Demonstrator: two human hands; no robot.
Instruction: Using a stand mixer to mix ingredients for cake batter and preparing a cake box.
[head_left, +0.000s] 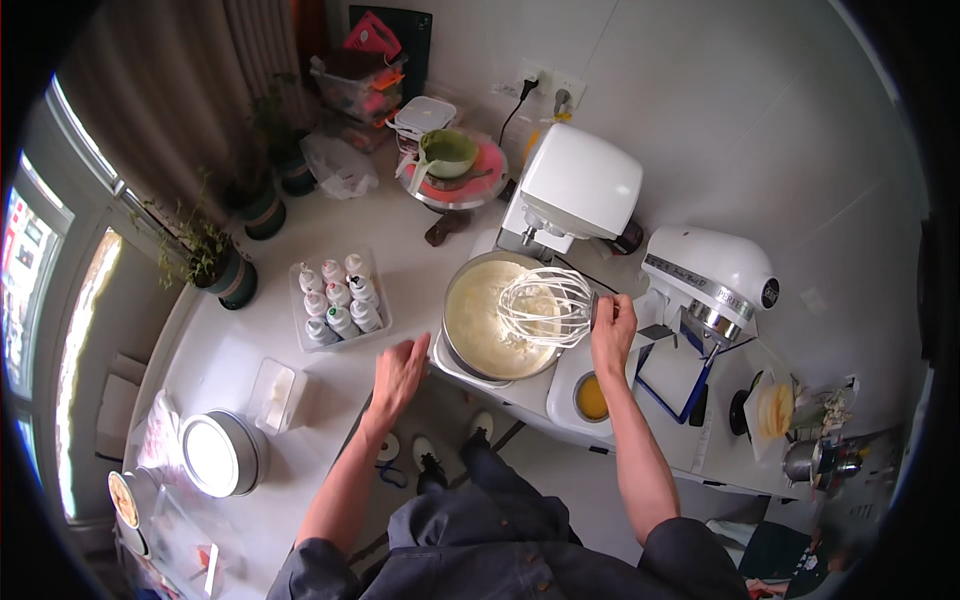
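Observation:
My right hand point(612, 325) is closed around the hub end of a wire whisk attachment point(545, 308), coated with pale cream. The whisk lies tilted over the right part of a round metal mixing bowl point(449, 340). Pale, creamy batter point(480, 315) fills much of the bowl, with lumpier patches under the wires. Behind the bowl rises a white stand mixer point(580, 185), its drive shaft bare. My left hand point(402, 373) hovers just left of the bowl with curled fingers, and no object shows in it.
A second white stand mixer point(710, 275) is at right, near a container of yellow liquid point(591, 397). Left of the bowl, a clear bin point(385, 315) holds several capped bottles. Round cake pans point(222, 453) and a clear tub point(276, 395) sit closer. A turntable point(470, 195) carries a green bowl point(447, 152).

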